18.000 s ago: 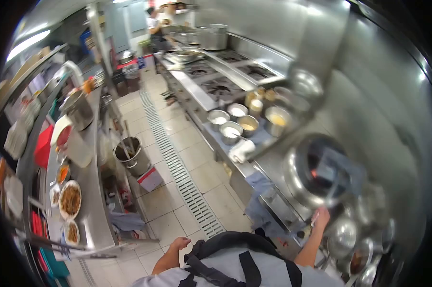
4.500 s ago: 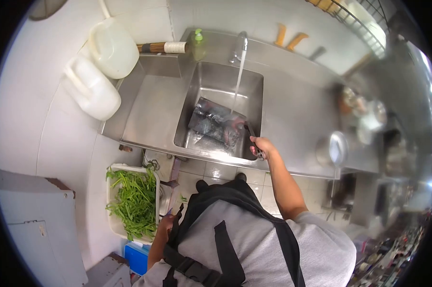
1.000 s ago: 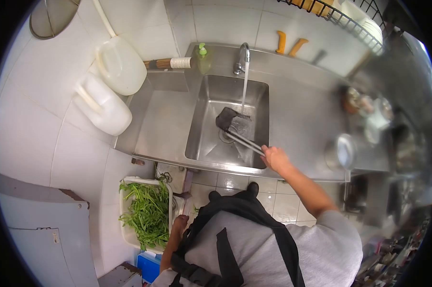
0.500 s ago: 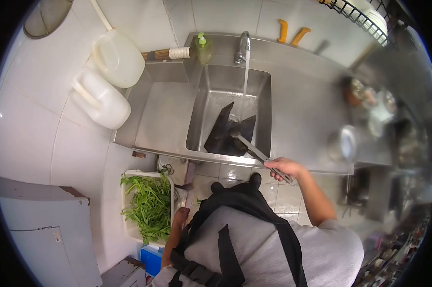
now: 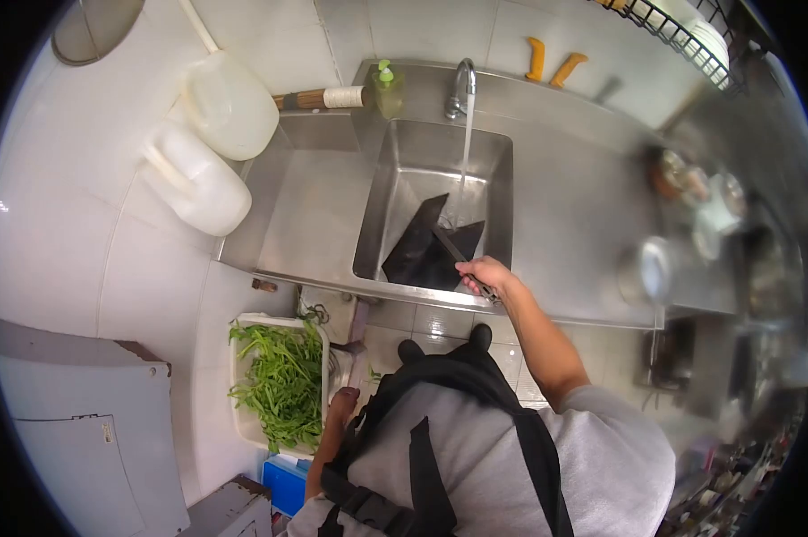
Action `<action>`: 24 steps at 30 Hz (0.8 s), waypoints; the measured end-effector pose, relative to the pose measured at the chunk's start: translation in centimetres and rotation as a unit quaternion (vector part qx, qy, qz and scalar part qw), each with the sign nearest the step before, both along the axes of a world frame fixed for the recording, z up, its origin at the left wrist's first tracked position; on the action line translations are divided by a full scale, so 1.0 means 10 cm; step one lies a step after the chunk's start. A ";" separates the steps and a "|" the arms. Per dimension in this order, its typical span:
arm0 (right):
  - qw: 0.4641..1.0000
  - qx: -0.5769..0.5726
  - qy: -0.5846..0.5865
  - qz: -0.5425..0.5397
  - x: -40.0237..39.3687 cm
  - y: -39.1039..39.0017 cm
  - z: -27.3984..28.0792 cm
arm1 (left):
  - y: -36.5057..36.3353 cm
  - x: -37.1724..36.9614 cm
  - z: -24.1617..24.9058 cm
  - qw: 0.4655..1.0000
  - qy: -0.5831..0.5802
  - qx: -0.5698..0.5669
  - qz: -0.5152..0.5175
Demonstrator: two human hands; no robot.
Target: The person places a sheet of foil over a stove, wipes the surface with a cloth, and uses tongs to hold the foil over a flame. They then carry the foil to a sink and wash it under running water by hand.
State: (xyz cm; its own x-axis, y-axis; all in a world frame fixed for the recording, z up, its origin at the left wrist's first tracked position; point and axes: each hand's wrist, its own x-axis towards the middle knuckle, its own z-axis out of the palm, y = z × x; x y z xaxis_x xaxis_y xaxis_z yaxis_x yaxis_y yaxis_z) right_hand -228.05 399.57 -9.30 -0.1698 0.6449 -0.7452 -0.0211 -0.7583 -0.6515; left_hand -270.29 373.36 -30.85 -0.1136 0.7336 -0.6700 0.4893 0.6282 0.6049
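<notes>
My right hand [image 5: 484,276] is closed around the handle of a pair of metal tongs [image 5: 452,245] at the sink's front edge. The far end of the tongs reaches down onto a black, flat, angular thing [image 5: 422,249] lying in the steel sink [image 5: 399,166]; its kind I cannot make out. From the tap [image 5: 462,91] a stream of water runs into the sink behind it. My left hand [image 5: 343,404] hangs low beside the basket of leafy greens [image 5: 280,385], and its fingers are too hidden to read.
A soap bottle [image 5: 387,89] and a bundled brush [image 5: 321,98] sit behind the sink's left side. White plastic scoops [image 5: 198,188] hang on the left wall. Two yellow-handled tools [image 5: 535,59] are at the back. Blurred pots and bowls [image 5: 650,268] stand on the right.
My right hand has moved left and forward, over the sink's front edge, bringing the tongs further into the sink. The water keeps running, and my left hand stays low.
</notes>
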 end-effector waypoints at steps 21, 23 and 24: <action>0.979 0.187 -0.058 0.053 0.81 -0.10 -0.37 | 4.22 2.89 4.45 0.713 0.102 0.603 -0.345; 0.980 0.191 -0.031 0.043 0.86 -0.13 -0.36 | 4.69 3.31 4.41 0.666 0.145 0.644 -0.348; 0.983 0.179 -0.016 0.048 0.88 -0.13 -0.39 | 4.91 3.44 4.33 0.667 0.151 0.640 -0.351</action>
State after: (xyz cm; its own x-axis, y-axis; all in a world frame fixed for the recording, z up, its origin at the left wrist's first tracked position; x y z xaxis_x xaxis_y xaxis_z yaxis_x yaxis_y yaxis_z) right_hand -219.24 398.31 -13.21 -0.2233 0.8485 -0.4799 0.0639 -0.4785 -0.8758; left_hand -235.89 422.41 12.48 0.5702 0.6261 0.5318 0.6122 -0.7555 0.2331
